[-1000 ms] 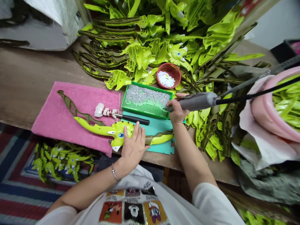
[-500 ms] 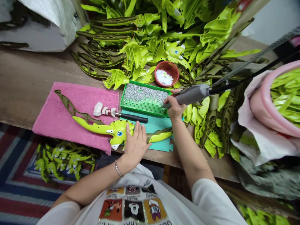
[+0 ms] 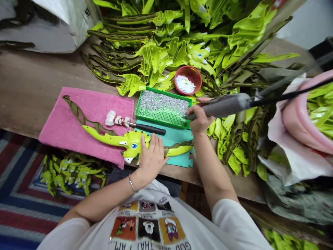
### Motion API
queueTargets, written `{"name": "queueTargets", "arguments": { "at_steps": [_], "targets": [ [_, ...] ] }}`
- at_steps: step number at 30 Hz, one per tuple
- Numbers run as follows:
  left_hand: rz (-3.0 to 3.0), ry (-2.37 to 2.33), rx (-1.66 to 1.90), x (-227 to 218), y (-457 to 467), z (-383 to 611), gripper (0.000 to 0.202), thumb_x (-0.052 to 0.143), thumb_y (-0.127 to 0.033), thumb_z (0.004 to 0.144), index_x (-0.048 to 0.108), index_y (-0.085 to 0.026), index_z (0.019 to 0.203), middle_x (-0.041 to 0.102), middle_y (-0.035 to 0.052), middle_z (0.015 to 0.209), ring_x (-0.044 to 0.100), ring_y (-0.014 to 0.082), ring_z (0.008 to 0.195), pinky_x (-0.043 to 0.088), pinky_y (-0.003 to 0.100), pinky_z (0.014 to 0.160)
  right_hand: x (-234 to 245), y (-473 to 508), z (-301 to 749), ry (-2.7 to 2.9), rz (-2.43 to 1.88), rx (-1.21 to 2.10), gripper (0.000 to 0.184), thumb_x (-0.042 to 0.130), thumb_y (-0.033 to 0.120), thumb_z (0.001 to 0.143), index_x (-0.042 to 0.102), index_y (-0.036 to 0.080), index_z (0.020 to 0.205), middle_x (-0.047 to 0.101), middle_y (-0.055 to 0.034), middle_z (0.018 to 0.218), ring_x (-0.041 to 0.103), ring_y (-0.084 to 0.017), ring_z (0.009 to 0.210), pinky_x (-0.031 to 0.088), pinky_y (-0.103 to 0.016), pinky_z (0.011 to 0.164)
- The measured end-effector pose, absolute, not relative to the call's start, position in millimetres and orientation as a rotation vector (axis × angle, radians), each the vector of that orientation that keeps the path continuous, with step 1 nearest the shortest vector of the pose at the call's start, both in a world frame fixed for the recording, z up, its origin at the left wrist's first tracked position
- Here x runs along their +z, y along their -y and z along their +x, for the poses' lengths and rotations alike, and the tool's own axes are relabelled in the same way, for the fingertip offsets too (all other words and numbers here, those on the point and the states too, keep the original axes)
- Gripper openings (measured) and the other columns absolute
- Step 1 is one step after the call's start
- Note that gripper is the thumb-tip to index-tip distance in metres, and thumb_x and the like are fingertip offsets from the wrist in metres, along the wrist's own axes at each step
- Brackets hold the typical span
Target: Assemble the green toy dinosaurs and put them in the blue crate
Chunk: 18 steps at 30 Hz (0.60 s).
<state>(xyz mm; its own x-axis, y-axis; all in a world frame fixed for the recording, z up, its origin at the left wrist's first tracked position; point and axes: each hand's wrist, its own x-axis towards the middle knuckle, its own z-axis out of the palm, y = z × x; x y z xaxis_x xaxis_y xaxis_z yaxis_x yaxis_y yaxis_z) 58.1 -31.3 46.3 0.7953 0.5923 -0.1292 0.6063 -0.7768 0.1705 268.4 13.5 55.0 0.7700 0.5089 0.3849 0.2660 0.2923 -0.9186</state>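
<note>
1. While your left hand [image 3: 152, 161] lies open and flat, it presses the lime-green dinosaur-headed toy piece [image 3: 132, 144], which lies across the pink towel [image 3: 104, 104] and teal mat [image 3: 177, 139] on the tabletop [image 3: 31, 86].
2. Your right hand [image 3: 199, 119] closes around a grey corded tool [image 3: 223, 106], its tip just beside the green tray [image 3: 166, 93] of small silver pieces [image 3: 162, 101].
3. Only this piece lies before you; the tray is well filled, and heaped lime-green pieces [image 3: 156, 59] wait beyond.
</note>
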Motion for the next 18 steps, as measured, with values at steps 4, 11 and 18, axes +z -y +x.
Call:
{"name": "queueTargets", "arguments": {
  "at_steps": [4, 11, 18],
  "targets": [
    [2.745, -0.957, -0.119, 46.9, 32.2, 59.9, 0.069, 0.051, -0.044, 0.097, 0.041, 0.004, 0.146, 0.04, 0.0324, 0.15, 0.037, 0.0375, 0.146, 0.009, 0.069, 0.12, 79.1, 25.6, 242.8, 0.773, -1.141, 0.225, 0.025, 0.073, 0.04, 0.072, 0.058, 0.025, 0.085, 0.051, 0.0087, 0.05, 0.049, -0.014, 0.04, 0.045, -0.032, 0.047],
    [2.73, -0.952, -0.136, 46.8, 32.9, 60.2, 0.068, 0.05, -0.042, 0.098, 0.039, 0.004, 0.147, 0.04, 0.0319, 0.151, 0.037, 0.0376, 0.145, 0.008, 0.07, 0.12, 83.0, 94.2, 188.9, 0.955, -1.052, 0.527, 0.019, 0.067, 0.027, 0.082, 0.062, 0.029, 0.1, 0.059, 0.0079, 0.055, 0.055, -0.015, 0.044, 0.047, -0.032, 0.048],
    [2.753, -0.954, -0.108, 46.3, 32.3, 59.8, 0.065, 0.046, -0.04, 0.1, 0.039, 0.004, 0.147, 0.041, 0.0322, 0.149, 0.04, 0.0382, 0.143, 0.014, 0.069, 0.12, 54.6, 92.6, 181.1, 0.992, -1.072, 0.534, 0.016, 0.067, 0.022, 0.083, 0.057, 0.028, 0.094, 0.061, 0.0075, 0.06, 0.058, -0.014, 0.048, 0.053, -0.03, 0.049]
  ]
}}
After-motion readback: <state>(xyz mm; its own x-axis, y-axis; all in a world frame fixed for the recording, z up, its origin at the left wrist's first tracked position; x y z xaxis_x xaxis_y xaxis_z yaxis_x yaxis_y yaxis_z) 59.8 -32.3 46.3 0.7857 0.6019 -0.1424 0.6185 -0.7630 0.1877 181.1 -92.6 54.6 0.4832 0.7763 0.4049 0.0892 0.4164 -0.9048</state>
